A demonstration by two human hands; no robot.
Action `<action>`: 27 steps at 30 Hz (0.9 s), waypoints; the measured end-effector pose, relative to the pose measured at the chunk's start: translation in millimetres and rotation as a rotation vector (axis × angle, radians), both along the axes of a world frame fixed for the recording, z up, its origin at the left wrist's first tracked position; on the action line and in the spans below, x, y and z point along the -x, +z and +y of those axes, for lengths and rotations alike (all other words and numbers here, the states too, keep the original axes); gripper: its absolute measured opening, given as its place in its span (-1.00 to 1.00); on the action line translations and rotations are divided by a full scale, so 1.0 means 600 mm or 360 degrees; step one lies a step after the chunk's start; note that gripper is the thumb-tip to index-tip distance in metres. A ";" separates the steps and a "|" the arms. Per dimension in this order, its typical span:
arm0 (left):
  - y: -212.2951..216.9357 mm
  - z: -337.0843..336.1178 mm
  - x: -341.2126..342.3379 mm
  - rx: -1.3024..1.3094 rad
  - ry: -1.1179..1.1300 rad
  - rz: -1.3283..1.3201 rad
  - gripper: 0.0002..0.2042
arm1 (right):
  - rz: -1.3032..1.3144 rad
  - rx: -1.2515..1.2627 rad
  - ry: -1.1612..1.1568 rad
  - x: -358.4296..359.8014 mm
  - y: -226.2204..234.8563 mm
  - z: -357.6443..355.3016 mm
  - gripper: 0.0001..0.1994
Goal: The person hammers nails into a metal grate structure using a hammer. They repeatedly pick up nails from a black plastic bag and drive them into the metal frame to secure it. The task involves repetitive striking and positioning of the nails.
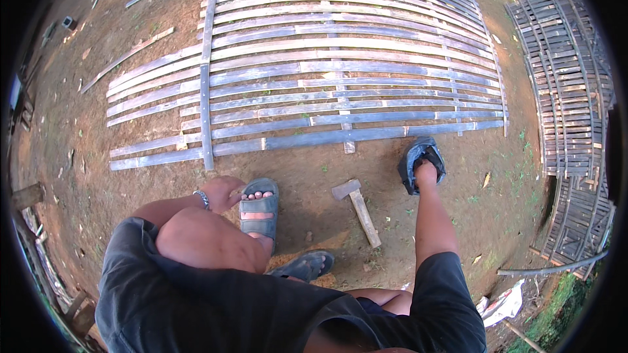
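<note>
Right hand (426, 172) inside black bag (409, 171), its fingers' spread we cannot tell; hammer (364, 218) lies left, axis slanting near-right.

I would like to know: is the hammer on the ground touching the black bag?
Apart. The head view shows brown soil plainly between the hammer and the black bag.
</note>
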State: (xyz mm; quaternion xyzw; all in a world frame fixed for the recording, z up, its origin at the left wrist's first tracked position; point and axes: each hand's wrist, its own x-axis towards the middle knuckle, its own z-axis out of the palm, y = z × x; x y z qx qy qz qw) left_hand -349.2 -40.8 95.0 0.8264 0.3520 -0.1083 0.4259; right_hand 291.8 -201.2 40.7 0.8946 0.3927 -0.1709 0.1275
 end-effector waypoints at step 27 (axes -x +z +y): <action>-0.009 -0.011 0.038 0.0037 0.0181 -0.0003 -0.60 | -0.0047 0.0056 -0.0020 -0.059 -0.056 -0.005 -0.69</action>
